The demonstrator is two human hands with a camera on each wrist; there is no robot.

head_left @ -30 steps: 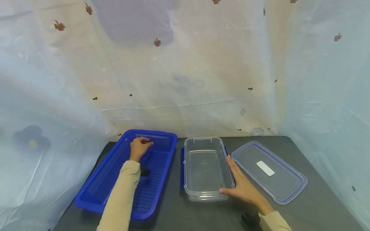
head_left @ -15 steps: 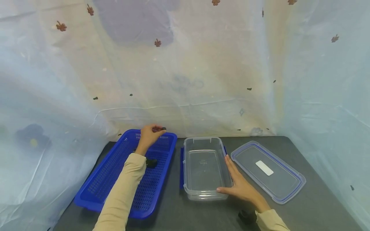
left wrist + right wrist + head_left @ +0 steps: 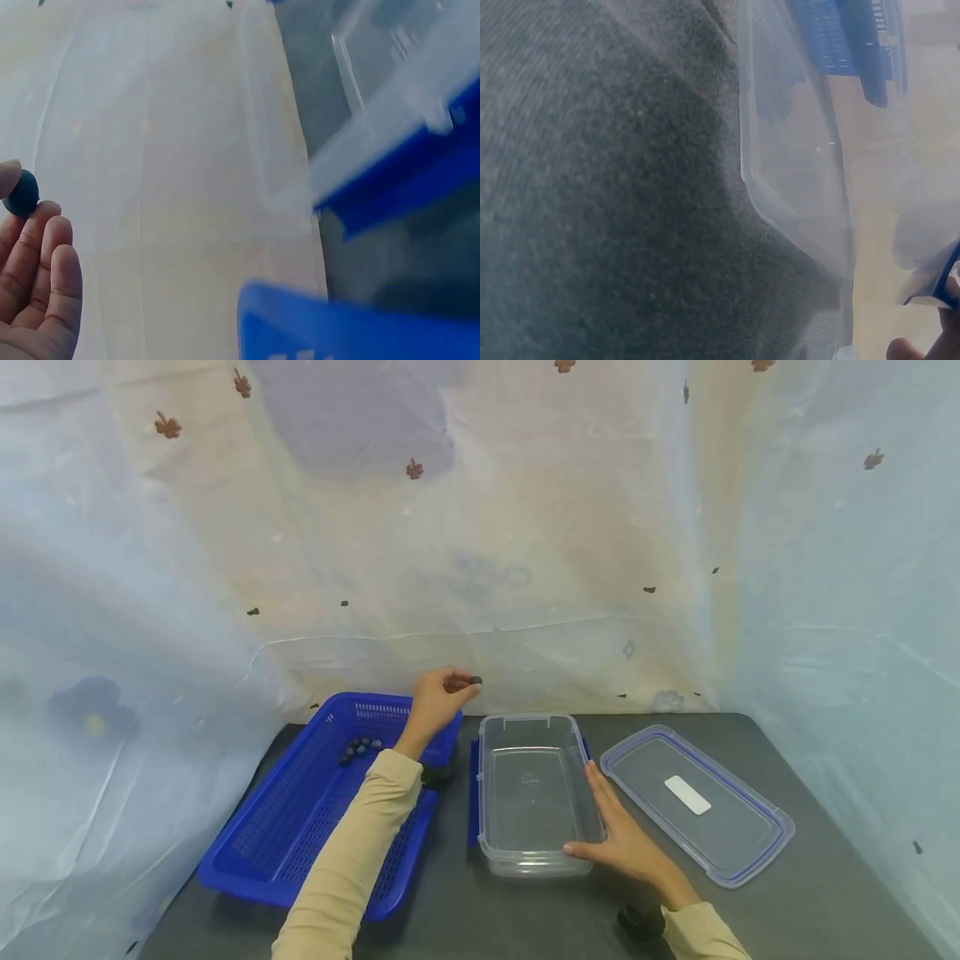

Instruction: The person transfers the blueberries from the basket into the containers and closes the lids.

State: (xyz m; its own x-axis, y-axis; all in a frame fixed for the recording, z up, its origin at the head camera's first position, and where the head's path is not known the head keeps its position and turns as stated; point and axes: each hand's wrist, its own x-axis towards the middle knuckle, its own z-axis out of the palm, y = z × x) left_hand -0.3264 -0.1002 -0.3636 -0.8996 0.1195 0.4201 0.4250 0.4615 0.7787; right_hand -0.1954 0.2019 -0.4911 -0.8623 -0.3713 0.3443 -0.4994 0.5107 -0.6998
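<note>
My left hand pinches a small dark grape-like ball between thumb and fingertips, above the far right corner of the blue basket. In the left wrist view the ball looks smooth, oval and bluish black. Several similar dark balls lie together at the basket's far end. My right hand rests with spread fingers against the right side and near right corner of a clear plastic box. That box stands without its lid, with its blue side latches hanging down.
Right of the box, a clear lid with a blue seal and a white label lies flat on the dark grey table. A pale patterned curtain hangs behind and along both sides. Dark devices sit at both wrists.
My left hand has risen out of the basket and moved right with the ball, past the basket's far rim. The balls in the basket have come into sight. My right hand stays at the box.
</note>
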